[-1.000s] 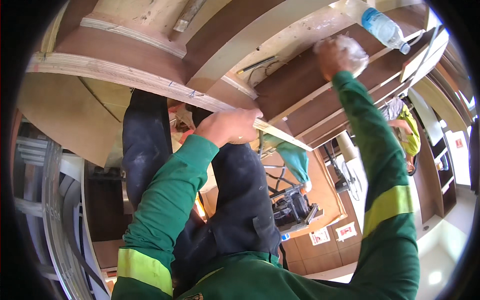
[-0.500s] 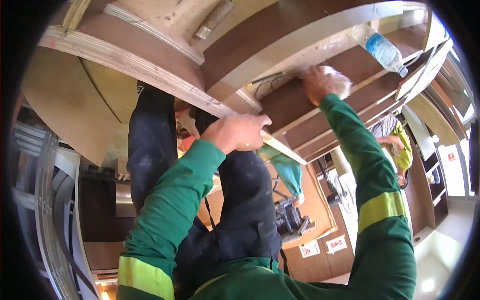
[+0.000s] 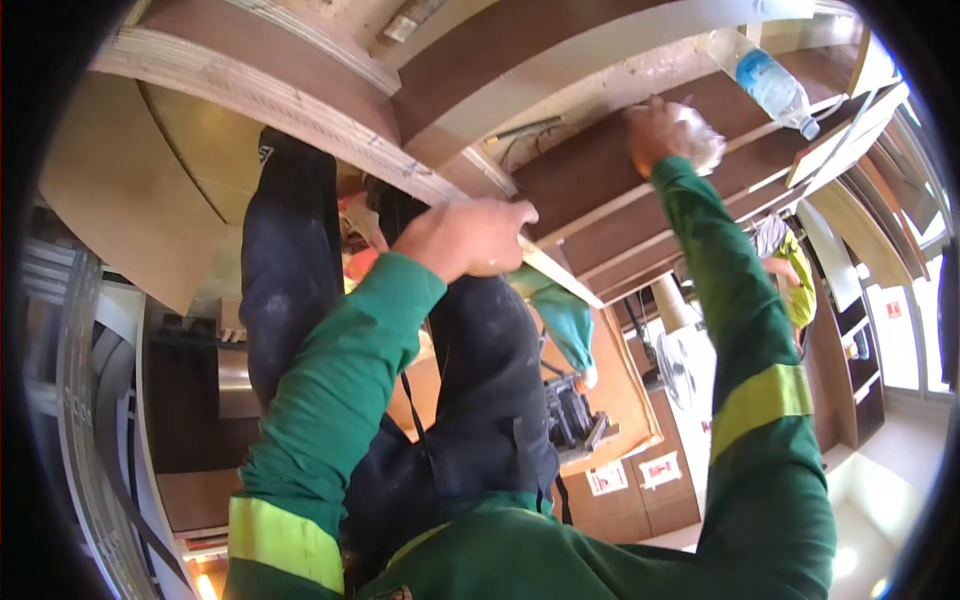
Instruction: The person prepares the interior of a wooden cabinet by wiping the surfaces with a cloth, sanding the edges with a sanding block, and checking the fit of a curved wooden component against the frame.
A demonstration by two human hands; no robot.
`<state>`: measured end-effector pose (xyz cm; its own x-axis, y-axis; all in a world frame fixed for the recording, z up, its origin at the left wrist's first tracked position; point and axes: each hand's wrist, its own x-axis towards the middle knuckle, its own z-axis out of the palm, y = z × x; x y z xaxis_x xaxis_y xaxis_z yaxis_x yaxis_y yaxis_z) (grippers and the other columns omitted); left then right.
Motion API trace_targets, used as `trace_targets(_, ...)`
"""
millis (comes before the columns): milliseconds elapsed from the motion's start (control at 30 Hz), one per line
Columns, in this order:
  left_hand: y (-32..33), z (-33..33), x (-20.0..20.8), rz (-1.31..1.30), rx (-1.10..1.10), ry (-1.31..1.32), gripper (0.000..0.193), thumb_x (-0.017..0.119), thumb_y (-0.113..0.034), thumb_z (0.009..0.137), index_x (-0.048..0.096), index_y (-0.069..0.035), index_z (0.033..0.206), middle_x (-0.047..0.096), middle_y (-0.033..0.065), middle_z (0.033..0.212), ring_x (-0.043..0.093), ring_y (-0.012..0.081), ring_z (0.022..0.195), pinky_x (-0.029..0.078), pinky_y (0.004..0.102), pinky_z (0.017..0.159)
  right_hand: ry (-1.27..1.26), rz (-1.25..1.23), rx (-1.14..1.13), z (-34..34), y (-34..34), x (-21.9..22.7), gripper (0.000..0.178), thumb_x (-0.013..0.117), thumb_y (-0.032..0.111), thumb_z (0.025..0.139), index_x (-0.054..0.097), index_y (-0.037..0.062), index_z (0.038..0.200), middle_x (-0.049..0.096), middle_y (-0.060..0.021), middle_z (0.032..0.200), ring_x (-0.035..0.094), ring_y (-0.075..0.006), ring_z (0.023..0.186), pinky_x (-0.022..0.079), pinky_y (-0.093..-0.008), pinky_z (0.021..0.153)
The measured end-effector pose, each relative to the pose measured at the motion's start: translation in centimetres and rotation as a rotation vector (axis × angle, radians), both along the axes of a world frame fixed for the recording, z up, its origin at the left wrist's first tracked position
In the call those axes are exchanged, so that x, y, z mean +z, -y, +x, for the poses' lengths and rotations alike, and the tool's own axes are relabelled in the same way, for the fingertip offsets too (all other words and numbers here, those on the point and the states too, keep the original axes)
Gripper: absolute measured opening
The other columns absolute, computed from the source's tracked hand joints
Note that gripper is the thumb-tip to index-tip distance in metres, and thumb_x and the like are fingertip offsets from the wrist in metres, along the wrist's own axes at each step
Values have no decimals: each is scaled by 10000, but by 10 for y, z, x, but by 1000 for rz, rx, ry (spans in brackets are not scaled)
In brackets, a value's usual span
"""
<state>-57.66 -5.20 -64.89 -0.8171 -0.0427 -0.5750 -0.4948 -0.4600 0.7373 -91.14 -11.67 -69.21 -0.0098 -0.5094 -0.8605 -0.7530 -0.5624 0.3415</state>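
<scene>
My right hand (image 3: 654, 136) is closed on a white crumpled rag (image 3: 702, 140) and presses it against the brown panel surface (image 3: 590, 185). It may be cloth or thin plastic; blur hides which. My left hand (image 3: 468, 238) is curled over the pale edge of the wooden frame (image 3: 300, 115), fingers bent and partly hidden behind my knuckles. Between the hands, a thin dark pencil-like stick (image 3: 524, 130) lies at the side of the panel. Beyond my right hand a clear water bottle (image 3: 768, 82) with a blue label lies on its side.
A curved laminated strip (image 3: 560, 60) crosses the frame's far side. A short rough roll (image 3: 412, 18) lies at the top. Below the frame are my legs, a teal bag (image 3: 562, 325) and a dark power tool (image 3: 572, 415). Another person in a yellow vest (image 3: 797, 280) is at the right.
My right hand has slid a little farther right and away with the rag. My left hand keeps its place on the frame edge, while the whole view has shifted slightly.
</scene>
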Motion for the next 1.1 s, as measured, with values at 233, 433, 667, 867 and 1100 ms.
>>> trace_targets(233, -3, -2, -6, 24, -47, 33, 590, 508, -128, 888, 514, -99, 1477, 675, 300, 1246, 650, 451, 1166, 493, 538, 1016, -92, 262, -305, 64, 22, 53, 358, 633, 270, 917, 684, 241, 1270, 554, -102, 1388, 559, -340, 1272, 543, -551, 913)
trace_targets(433, 0, -3, -10, -10, -56, -41, 616, 545, -124, 865, 519, -95, 1480, 669, 290, 1272, 640, 424, 1200, 501, 504, 1020, 231, 9, 190, -8, -72, 40, 356, 595, 321, 967, 650, 240, 1309, 548, -137, 1340, 564, -351, 1201, 559, -563, 889)
trace_targets(667, 3, 3, 0, 6, -46, 18, 574, 518, -124, 876, 530, -74, 1449, 676, 298, 1246, 642, 446, 1183, 496, 521, 1020, -91, -22, -20, -44, 49, 24, 370, 599, 185, 952, 674, 208, 1314, 535, -93, 1377, 478, -349, 1374, 481, -603, 1027)
trace_targets(867, 8, 1, 3, 50, -82, 20, 585, 505, -117, 881, 521, -79, 1465, 660, 299, 1283, 624, 453, 1211, 481, 524, 1047, -93, 63, -43, 29, -64, -3, 395, 637, 362, 910, 679, 105, 1208, 610, -160, 1255, 553, -391, 1248, 463, -578, 986)
trace_targets(1100, -1, 5, -1, 9, -66, -46, 541, 508, -107, 878, 552, -58, 1416, 660, 295, 1271, 629, 440, 1202, 489, 514, 1029, -166, -23, -61, 0, 18, 4, 370, 580, 404, 931, 683, 170, 1199, 611, -92, 1253, 557, -313, 1214, 488, -547, 940)
